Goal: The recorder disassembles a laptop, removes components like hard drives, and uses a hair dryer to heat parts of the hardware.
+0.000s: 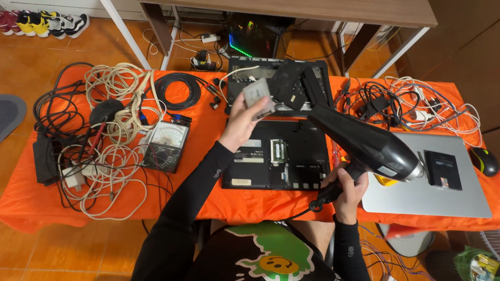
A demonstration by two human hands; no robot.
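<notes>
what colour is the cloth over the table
Bright orange tablecloth, plain with no pattern, seen best in the head view.

From my remote seat I count two hands: a left hand [240, 125] holding one small grey drive [258, 97], and a right hand [348, 188] gripping one black hair dryer [367, 147]. On the orange counter [208, 156] I count two opened black laptop shells, a nearer one [278, 156] and a farther one [284, 86]. There is one closed silver laptop [427, 182] with one flat black drive [442, 169] lying on it, and one mouse [484, 161] beside it. I see one analogue meter [165, 144]. Cables lie in two tangled heaps, one at the left [109, 125] and one at the right [406, 101]; single cables I cannot count. On the floor, a row of shoes [44, 23], at least four.
</notes>
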